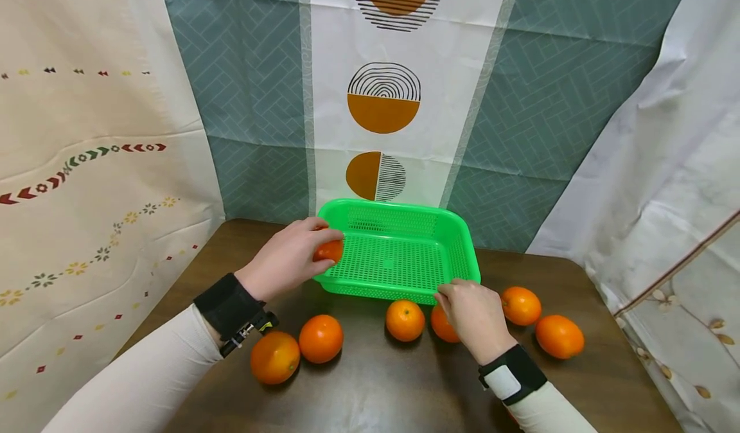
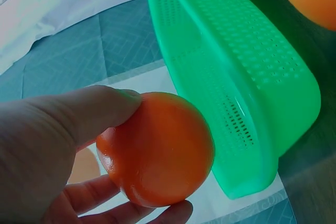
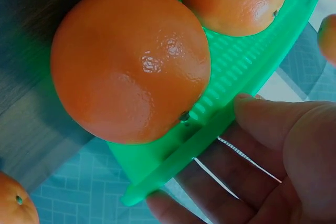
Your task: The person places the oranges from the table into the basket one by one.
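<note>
My left hand [image 1: 295, 253] grips an orange [image 2: 157, 150] between thumb and curled fingers, at the left end of a green plastic basket [image 1: 399, 205]. In the left wrist view the fruit is near the basket's rim; whether they touch I cannot tell. My right hand [image 1: 476, 317] pinches the basket's rim at the near right corner, thumb on one side and fingers on the other, as the right wrist view shows. Beside that hand sits another orange [image 3: 131, 66], partly hidden by it in the head view. The visible basket floor [image 1: 387, 264] is bare mesh.
On the brown table [image 1: 358, 388], two oranges [image 1: 275, 358] lie near my left forearm and one orange [image 1: 405, 320] lies before the basket. Two more oranges [image 1: 559, 336] lie right of my right hand. Patterned cloth [image 1: 254, 99] hangs behind and at both sides.
</note>
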